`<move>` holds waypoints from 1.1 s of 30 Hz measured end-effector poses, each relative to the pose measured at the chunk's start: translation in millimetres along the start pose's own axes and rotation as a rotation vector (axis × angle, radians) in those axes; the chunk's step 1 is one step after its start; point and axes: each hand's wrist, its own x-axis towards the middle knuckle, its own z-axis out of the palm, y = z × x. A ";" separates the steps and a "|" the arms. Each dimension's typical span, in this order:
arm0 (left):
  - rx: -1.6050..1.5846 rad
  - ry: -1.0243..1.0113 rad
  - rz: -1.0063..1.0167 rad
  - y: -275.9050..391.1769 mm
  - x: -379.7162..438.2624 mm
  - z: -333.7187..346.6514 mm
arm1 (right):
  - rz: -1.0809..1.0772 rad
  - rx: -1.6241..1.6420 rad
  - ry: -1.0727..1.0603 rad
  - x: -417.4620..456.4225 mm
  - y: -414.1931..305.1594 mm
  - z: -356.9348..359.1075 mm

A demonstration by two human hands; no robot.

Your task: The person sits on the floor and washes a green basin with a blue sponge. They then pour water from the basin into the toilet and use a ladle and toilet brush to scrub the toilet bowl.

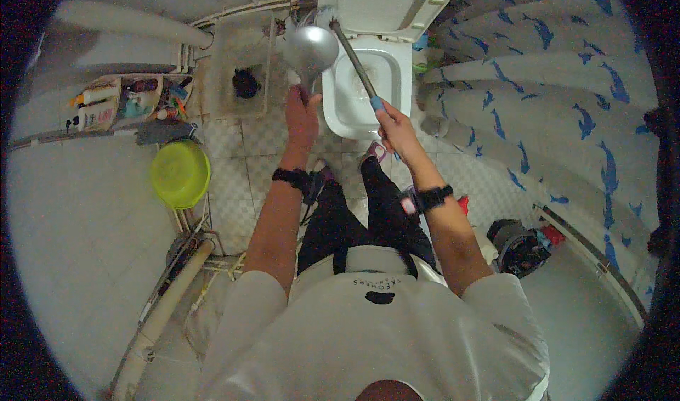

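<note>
A shower head point(312, 50) with a silvery round back is gripped in my left hand point(303, 114), just left of the toilet. My right hand point(396, 127) is closed around the blue grip of a toilet brush point(355, 61). The brush's grey shaft slants up and left across the toilet bowl point(332, 116), and its dark tip is near the shower head. Whether the tip touches the shower head cannot be told. Behind the bowl the toilet seat and lid point(441, 2) stand raised.
A corner shelf point(117, 103) with bottles and a green basin point(180, 175) are at the left. A shower curtain point(531, 114) with blue dolphins hangs at the right. A dark bin point(512, 247) stands at the lower right. Pipes point(159, 305) run along the lower left.
</note>
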 end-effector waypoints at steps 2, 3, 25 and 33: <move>0.097 0.010 -0.024 -17.4 -13.0 9.5 | -0.003 -0.026 -0.016 2.6 -7.2 -6.8; 0.172 -0.004 -0.019 -22.1 -23.2 14.2 | 0.045 -0.027 -0.022 7.2 -9.5 -10.0; 0.118 -0.084 -0.104 20.4 -45.7 39.0 | 0.068 0.062 -0.081 19.8 -24.9 -41.4; 0.097 -0.039 -0.149 1.6 -55.0 31.9 | 0.085 0.095 -0.098 3.3 -33.9 -26.2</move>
